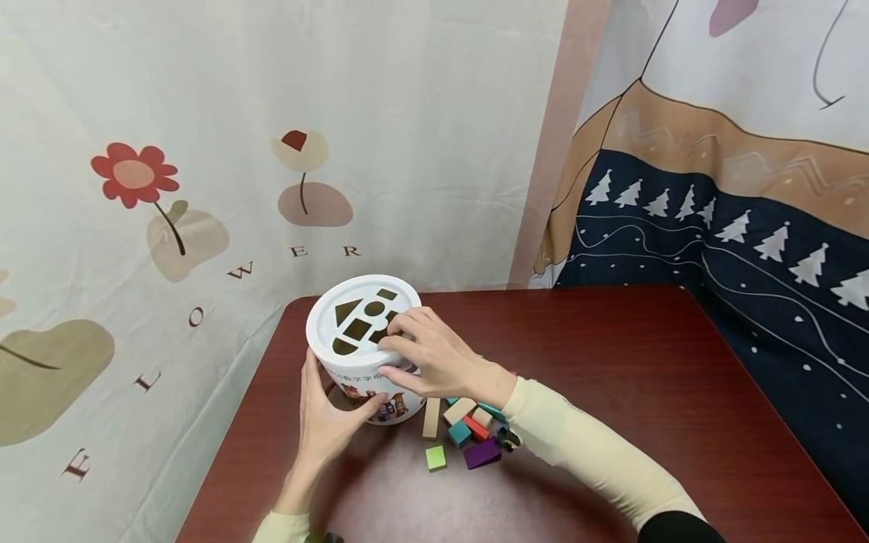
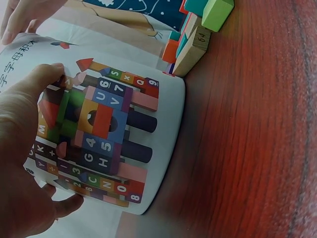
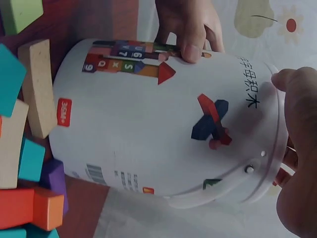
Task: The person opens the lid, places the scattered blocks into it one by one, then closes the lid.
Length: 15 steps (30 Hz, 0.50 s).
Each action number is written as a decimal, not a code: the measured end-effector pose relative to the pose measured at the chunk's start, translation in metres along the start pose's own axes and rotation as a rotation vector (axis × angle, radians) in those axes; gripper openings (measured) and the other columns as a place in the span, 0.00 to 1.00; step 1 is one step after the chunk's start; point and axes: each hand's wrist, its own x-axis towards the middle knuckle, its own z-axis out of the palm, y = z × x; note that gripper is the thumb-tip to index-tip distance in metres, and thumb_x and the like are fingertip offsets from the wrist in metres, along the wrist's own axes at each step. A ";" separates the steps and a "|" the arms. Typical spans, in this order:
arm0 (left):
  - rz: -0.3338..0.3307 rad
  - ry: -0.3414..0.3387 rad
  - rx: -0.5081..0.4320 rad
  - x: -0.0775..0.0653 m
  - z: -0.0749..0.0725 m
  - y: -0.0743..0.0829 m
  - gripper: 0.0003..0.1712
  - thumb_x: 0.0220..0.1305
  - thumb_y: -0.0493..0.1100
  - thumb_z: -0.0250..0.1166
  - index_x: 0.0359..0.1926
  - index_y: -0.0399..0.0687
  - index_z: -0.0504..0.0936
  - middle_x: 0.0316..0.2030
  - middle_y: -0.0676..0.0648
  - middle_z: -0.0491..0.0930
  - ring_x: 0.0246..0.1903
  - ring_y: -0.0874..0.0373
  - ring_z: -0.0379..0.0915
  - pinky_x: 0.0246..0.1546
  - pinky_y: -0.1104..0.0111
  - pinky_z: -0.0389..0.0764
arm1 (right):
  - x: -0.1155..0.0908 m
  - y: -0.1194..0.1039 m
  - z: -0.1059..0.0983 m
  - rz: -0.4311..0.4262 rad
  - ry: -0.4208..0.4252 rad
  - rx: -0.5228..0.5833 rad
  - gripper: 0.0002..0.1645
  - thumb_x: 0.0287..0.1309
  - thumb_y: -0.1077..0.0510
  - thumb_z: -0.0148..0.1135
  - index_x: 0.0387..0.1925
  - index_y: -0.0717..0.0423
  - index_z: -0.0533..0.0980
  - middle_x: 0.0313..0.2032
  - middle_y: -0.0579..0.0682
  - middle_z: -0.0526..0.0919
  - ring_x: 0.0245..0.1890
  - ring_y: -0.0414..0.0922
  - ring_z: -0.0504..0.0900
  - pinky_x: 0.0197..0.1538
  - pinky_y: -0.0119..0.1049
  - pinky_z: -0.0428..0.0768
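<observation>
A white bucket (image 1: 353, 377) printed with coloured block pictures stands on the table, leaning slightly. Its white lid (image 1: 322, 324) has several shaped holes. My left hand (image 1: 326, 422) holds the bucket's side, thumb across the front print and the other fingers around the far side. Over the lid's right part is my right hand (image 1: 434, 354), fingers bent down at the holes and thumb against the rim. By those fingers a small red block (image 3: 282, 177) shows in the right wrist view, mostly hidden by the hand.
Several loose blocks lie right of the bucket, among them a green cube (image 1: 436, 458), a purple block (image 1: 483, 453) and a plain wooden block (image 1: 431, 418). The dark red table (image 1: 597, 354) meets printed curtains (image 1: 441, 151) behind.
</observation>
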 end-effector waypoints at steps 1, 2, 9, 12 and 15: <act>-0.003 -0.001 0.004 0.000 0.000 0.000 0.83 0.31 0.56 0.87 0.83 0.70 0.41 0.74 0.53 0.57 0.66 0.59 0.60 0.59 0.54 0.76 | 0.001 0.000 0.002 0.003 0.010 0.017 0.15 0.58 0.47 0.70 0.40 0.53 0.83 0.39 0.48 0.78 0.43 0.46 0.72 0.52 0.42 0.71; -0.008 -0.001 0.009 -0.001 0.000 0.001 0.83 0.31 0.56 0.87 0.83 0.70 0.41 0.74 0.54 0.57 0.66 0.60 0.60 0.59 0.56 0.76 | 0.001 0.000 0.003 0.007 0.017 0.037 0.15 0.58 0.48 0.71 0.39 0.53 0.83 0.39 0.48 0.77 0.42 0.45 0.72 0.51 0.41 0.71; -0.004 -0.004 0.004 -0.001 0.001 0.001 0.82 0.31 0.55 0.87 0.83 0.70 0.42 0.74 0.53 0.57 0.67 0.60 0.60 0.58 0.56 0.76 | 0.008 0.000 0.014 0.029 0.068 0.162 0.15 0.55 0.50 0.74 0.34 0.56 0.81 0.36 0.47 0.76 0.40 0.43 0.70 0.47 0.38 0.69; 0.003 0.000 0.000 0.001 0.001 0.001 0.82 0.31 0.55 0.87 0.83 0.69 0.43 0.73 0.53 0.58 0.66 0.60 0.60 0.57 0.55 0.77 | 0.009 0.000 0.017 0.054 0.065 0.181 0.15 0.54 0.50 0.74 0.34 0.56 0.80 0.36 0.46 0.77 0.40 0.42 0.70 0.47 0.38 0.69; 0.003 0.002 0.008 0.001 0.002 0.000 0.82 0.31 0.55 0.87 0.83 0.68 0.43 0.72 0.53 0.59 0.65 0.59 0.61 0.56 0.55 0.77 | 0.010 -0.001 0.016 0.066 0.050 0.189 0.15 0.55 0.50 0.74 0.34 0.56 0.81 0.36 0.46 0.77 0.41 0.41 0.70 0.48 0.38 0.69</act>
